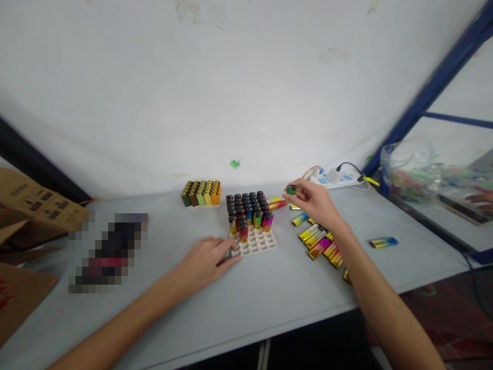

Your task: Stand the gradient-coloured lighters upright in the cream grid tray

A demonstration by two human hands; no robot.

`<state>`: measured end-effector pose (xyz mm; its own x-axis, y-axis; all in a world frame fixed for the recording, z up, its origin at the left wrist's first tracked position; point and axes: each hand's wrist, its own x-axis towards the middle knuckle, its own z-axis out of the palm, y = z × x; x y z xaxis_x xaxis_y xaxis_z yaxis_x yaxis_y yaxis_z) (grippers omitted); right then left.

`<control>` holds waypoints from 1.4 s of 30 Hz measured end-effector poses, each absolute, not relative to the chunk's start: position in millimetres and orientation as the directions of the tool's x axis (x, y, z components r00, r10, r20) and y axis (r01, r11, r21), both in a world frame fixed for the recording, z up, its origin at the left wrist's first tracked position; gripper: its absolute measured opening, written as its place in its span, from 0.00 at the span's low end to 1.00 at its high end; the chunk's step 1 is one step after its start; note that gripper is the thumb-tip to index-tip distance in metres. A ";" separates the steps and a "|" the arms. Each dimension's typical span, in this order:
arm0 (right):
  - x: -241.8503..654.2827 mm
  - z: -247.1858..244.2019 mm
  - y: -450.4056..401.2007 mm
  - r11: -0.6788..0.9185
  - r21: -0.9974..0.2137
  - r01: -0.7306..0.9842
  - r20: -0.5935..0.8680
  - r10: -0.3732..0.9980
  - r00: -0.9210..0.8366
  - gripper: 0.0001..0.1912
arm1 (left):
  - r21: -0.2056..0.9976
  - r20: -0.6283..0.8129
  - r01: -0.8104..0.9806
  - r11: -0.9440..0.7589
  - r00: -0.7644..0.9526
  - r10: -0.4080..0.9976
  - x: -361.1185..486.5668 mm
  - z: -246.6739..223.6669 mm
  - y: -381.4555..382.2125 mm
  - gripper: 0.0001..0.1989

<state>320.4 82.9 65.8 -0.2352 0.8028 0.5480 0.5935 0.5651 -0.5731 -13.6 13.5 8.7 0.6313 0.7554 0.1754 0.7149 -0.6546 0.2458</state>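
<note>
A white tray (259, 242) with rows of sockets lies in the middle of the table. Lighters (248, 205) with black tops and shiny coloured bodies stand upright in its back rows, one red lighter (243, 233) further forward. My left hand (208, 258) holds the tray's front left corner between thumb and forefinger. Raised to the right of the tray, my right hand (310, 199) pinches a small lighter (291, 190) with a dark top and some green; the fingers hide most of it. Under my right forearm lie several loose, shiny lighter-shaped pieces (319, 246) in yellow, pink and blue.
A second block of upright gold-topped pieces (201, 193) stands near the wall. One blue-yellow piece (383, 242) lies far right. At the back are a power strip (339, 178) and cables. Cardboard boxes (38, 200) and a pixelated object (110, 252) are left; a blue frame (427, 87) stands right.
</note>
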 end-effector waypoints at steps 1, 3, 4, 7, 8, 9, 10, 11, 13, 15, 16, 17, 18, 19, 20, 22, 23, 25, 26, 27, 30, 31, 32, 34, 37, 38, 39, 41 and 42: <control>318.6 65.2 83.3 0.570 -0.612 0.548 0.553 0.804 -0.220 0.14 | 0.251 0.172 0.716 -0.651 0.629 0.758 -13.7 7.7 14.3 0.18; 314.2 64.6 83.4 0.586 -0.682 0.436 0.549 0.805 -0.223 0.15 | 0.257 0.154 0.725 -0.639 0.622 0.768 -13.6 6.1 15.8 0.18; 311.6 64.8 82.7 0.594 -0.707 0.383 0.546 0.803 -0.238 0.15 | 0.260 0.141 0.732 -0.630 0.616 0.775 -13.3 5.7 16.4 0.17; 302.3 66.3 77.7 0.589 -0.770 0.248 0.522 0.803 -0.287 0.16 | 0.273 0.109 0.755 -0.597 0.592 0.798 -11.8 6.5 17.2 0.16; 298.9 66.5 75.3 0.573 -0.795 0.198 0.505 0.807 -0.307 0.16 | 0.278 0.101 0.759 -0.589 0.587 0.804 -11.3 7.3 17.3 0.16; 295.5 66.2 72.8 0.553 -0.819 0.151 0.485 0.808 -0.334 0.16 | 0.283 0.097 0.761 -0.583 0.583 0.807 -10.8 8.2 17.2 0.15; 292.1 65.5 70.6 0.532 -0.839 0.114 0.463 0.809 -0.362 0.16 | 0.288 0.094 0.761 -0.581 0.581 0.809 -10.4 9.2 17.0 0.15; 288.7 64.1 68.7 0.508 -0.857 0.091 0.441 0.812 -0.383 0.16 | 0.294 0.093 0.760 -0.580 0.581 0.809 -10.0 10.1 16.8 0.15; 282.4 60.1 66.4 0.455 -0.886 0.089 0.394 0.839 -0.375 0.17 | 0.306 0.094 0.754 -0.581 0.584 0.807 -9.8 11.1 16.3 0.14; 276.9 55.6 66.0 0.399 -0.911 0.103 0.351 0.882 -0.313 0.20 | 0.315 0.096 0.749 -0.583 0.586 0.805 -10.0 10.9 15.8 0.14; 274.4 53.7 66.2 0.374 -0.923 0.097 0.334 0.899 -0.284 0.22 | 0.317 0.097 0.748 -0.584 0.587 0.804 -10.2 10.5 15.6 0.14; 272.2 52.3 66.7 0.349 -0.934 0.081 0.317 0.910 -0.266 0.24 | 0.316 0.098 0.747 -0.585 0.587 0.803 -10.4 10.0 15.4 0.14; 270.4 51.2 67.1 0.325 -0.944 0.057 0.301 0.918 -0.260 0.27 | 0.315 0.101 0.747 -0.586 0.587 0.803 -10.6 9.5 15.2 0.14; 268.8 50.7 67.5 0.300 -0.953 0.028 0.283 0.924 -0.257 0.30 | 0.313 0.103 0.747 -0.586 0.587 0.803 -10.8 9.1 15.1 0.14; 267.6 50.6 67.7 0.271 -0.963 -0.002 0.263 0.931 -0.254 0.32 | 0.311 0.106 0.747 -0.587 0.587 0.803 -10.9 9.0 14.9 0.14; 265.8 51.2 67.8 0.217 -0.975 -0.049 0.223 0.942 -0.250 0.33 | 0.311 0.108 0.747 -0.587 0.586 0.803 -10.9 9.5 14.7 0.14; 265.0 51.8 67.5 0.200 -0.978 -0.062 0.209 0.946 -0.249 0.33 | 0.311 0.106 0.747 -0.587 0.587 0.803 -10.7 10.0 14.5 0.14; 263.3 52.9 66.9 0.191 -0.979 -0.072 0.203 0.950 -0.237 0.31 | 0.304 0.098 0.751 -0.586 0.588 0.803 -10.4 11.0 14.4 0.14; 262.3 53.4 66.5 0.199 -0.978 -0.069 0.210 0.951 -0.228 0.30 | 0.298 0.094 0.754 -0.586 0.588 0.804 -10.2 11.4 14.4 0.14; 261.2 53.8 66.2 0.210 -0.976 -0.063 0.219 0.952 -0.215 0.29 | 0.292 0.093 0.757 -0.585 0.587 0.804 -10.1 11.5 14.5 0.14; 258.4 54.3 66.0 0.223 -0.974 -0.045 0.227 0.955 -0.192 0.26 | 0.283 0.094 0.759 -0.586 0.586 0.805 -10.0 11.2 14.9 0.15; 257.9 54.1 66.1 0.226 -0.973 -0.041 0.229 0.955 -0.187 0.26 | 0.284 0.094 0.759 -0.586 0.586 0.805 -10.1 11.1 15.0 0.15; 257.7 53.8 66.3 0.233 -0.972 -0.038 0.236 0.955 -0.179 0.26 | 0.285 0.090 0.759 -0.586 0.587 0.804 -10.1 11.0 15.0 0.15; 258.3 52.6 66.9 0.252 -0.967 -0.037 0.255 0.954 -0.160 0.26 | 0.288 0.083 0.758 -0.585 0.589 0.804 -9.9 11.3 15.0 0.14; 260.2 49.7 68.1 0.259 -0.965 -0.037 0.262 0.950 -0.168 0.29 | 0.295 0.080 0.759 -0.580 0.585 0.807 -9.1 12.4 14.8 0.14; 260.7 48.6 68.4 0.254 -0.967 -0.034 0.256 0.951 -0.174 0.30 | 0.298 0.083 0.759 -0.578 0.583 0.808 -8.8 12.8 14.8 0.14; 260.9 47.7 68.8 0.252 -0.967 -0.031 0.253 0.951 -0.175 0.30 | 0.302 0.086 0.759 -0.578 0.582 0.809 -8.4 13.2 14.8 0.14; 260.7 46.9 69.0 0.269 -0.963 -0.024 0.269 0.950 -0.159 0.30 | 0.307 0.090 0.757 -0.577 0.580 0.809 -7.9 13.8 14.9 0.14; 260.5 47.0 68.9 0.291 -0.956 -0.022 0.291 0.945 -0.150 0.30 | 0.308 0.089 0.757 -0.576 0.580 0.810 -7.7 14.0 14.9 0.14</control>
<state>260.5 68.9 47.0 -0.1499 0.9449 0.2911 -0.0218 0.2912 -0.9564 -7.7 14.9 14.0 0.5802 0.8096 0.0888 0.7571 -0.5763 0.3077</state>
